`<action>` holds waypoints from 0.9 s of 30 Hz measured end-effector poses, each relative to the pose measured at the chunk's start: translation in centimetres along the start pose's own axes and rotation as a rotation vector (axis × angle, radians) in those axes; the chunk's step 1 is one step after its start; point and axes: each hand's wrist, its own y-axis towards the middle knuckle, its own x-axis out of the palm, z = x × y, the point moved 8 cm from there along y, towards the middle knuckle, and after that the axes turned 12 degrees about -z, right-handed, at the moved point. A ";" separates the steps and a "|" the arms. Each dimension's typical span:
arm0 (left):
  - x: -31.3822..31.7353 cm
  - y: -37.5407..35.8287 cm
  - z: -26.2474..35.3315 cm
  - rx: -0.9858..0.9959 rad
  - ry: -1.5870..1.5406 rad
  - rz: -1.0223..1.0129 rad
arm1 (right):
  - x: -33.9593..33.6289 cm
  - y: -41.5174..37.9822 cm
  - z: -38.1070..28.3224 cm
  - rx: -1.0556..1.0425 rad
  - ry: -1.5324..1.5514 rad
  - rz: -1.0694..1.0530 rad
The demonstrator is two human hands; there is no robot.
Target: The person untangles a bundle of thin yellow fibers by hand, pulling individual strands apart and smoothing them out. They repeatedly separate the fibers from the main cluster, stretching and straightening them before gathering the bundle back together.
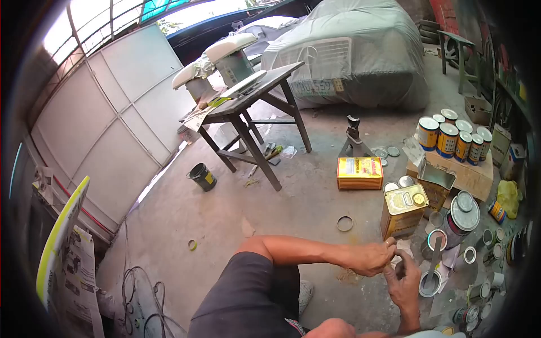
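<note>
My left hand (369, 258) reaches in from the left, its fingers closed together. Just below it, my right hand (404, 281) is curled in a pinch, and the fingertips of both hands meet. Anything between them is too small or hidden to name. Pale crumpled paper or cloth (404, 246) shows right behind the fingers. Beyond my hands stands a gold metal can with a yellow cap (404, 211). To the right of my right hand, a flat grey stirring stick (434, 259) leans in an open paint can (430, 284).
Several paint cans (448, 138) stand on a cardboard box (470, 177). A yellow-red tin (360, 173) and a jack stand (354, 141) are ahead. Further off are a dark work table (242, 107) and a covered car (349, 62). A black bucket (202, 177) and cables (143, 298) lie left.
</note>
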 end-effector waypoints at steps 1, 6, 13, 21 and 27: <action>0.3 0.2 0.0 -0.003 0.012 0.014 | 0.6 0.5 0.5 -0.016 -0.011 -0.001; 0.3 0.2 1.6 0.089 -0.220 0.032 | 0.8 -1.4 1.6 -0.407 -0.114 0.400; 0.1 1.1 -0.1 0.037 -0.507 -0.161 | -1.5 -3.3 5.3 -0.134 0.374 0.265; 3.5 1.7 -0.9 -0.058 -0.960 0.001 | 0.7 -2.3 7.7 -0.136 0.911 0.278; 3.5 2.2 1.2 0.103 -1.413 -0.322 | -2.3 -3.7 7.3 -0.304 1.168 0.423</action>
